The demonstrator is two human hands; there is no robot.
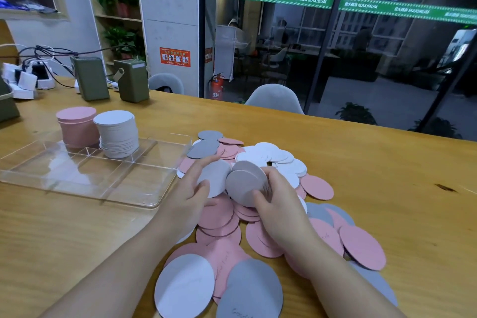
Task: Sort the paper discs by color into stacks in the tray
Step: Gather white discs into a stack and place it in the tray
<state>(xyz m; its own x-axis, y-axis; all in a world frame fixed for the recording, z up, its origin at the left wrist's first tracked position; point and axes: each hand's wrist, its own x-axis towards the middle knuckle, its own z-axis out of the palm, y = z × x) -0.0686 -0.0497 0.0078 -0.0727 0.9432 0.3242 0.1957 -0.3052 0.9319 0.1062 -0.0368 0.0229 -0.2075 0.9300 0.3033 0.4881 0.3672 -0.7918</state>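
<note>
A loose pile of pink, white and grey paper discs (273, 217) covers the wooden table in front of me. My right hand (281, 204) is shut on a small bunch of white discs (245, 183), held on edge above the pile. My left hand (191, 188) grips a single white disc (216, 175) right beside that bunch. To the left lies a clear divided tray (85, 175). A tall pink stack (77, 126) and a white stack (117, 137) stand in its far compartments. The near compartments hold nothing.
Two olive-green boxes (111, 80), chargers and cables (33, 72) sit at the table's far left. Grey chairs (275, 98) stand behind the far edge, in front of a glass wall. Bare tabletop lies to the right of the pile.
</note>
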